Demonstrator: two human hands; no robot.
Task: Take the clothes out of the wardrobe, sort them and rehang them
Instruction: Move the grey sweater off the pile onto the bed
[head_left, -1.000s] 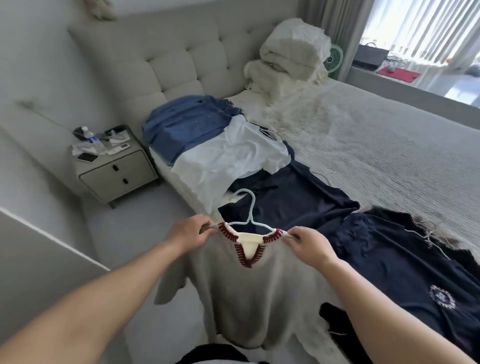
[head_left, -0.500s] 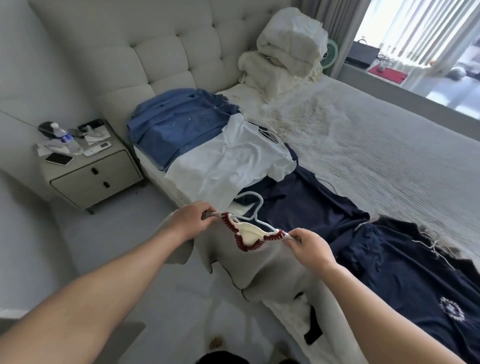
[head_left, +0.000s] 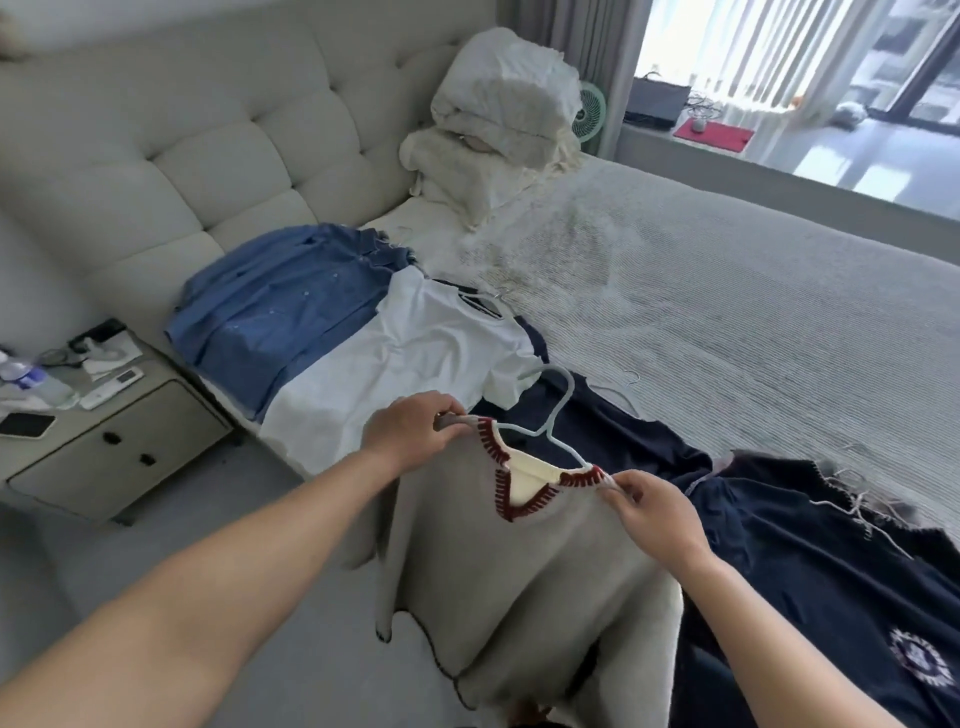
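A person holds up a grey sweater (head_left: 524, 582) with a dark red stitched V-neck at the edge of a bed (head_left: 727, 322). The left hand (head_left: 410, 439) has its fingers curled round the left shoulder of the garment, where the end of a pale blue hanger (head_left: 558, 415) sits inside the neckline. The right hand (head_left: 657, 512) pinches the right shoulder and the other hanger end between thumb and fingertips. The hanger's hook rises above the collar, tilted toward the bed. The sweater hangs down in front of the person, its lower part draped over the mattress edge. Beyond it, laid in a row along the near side of the bed, are a blue denim shirt (head_left: 280, 306), a white T-shirt (head_left: 405, 364) overlapping it, a navy top (head_left: 613, 431), and a second navy garment with a crest (head_left: 841, 571). A nightstand (head_left: 119, 441) stands beside the headboard.
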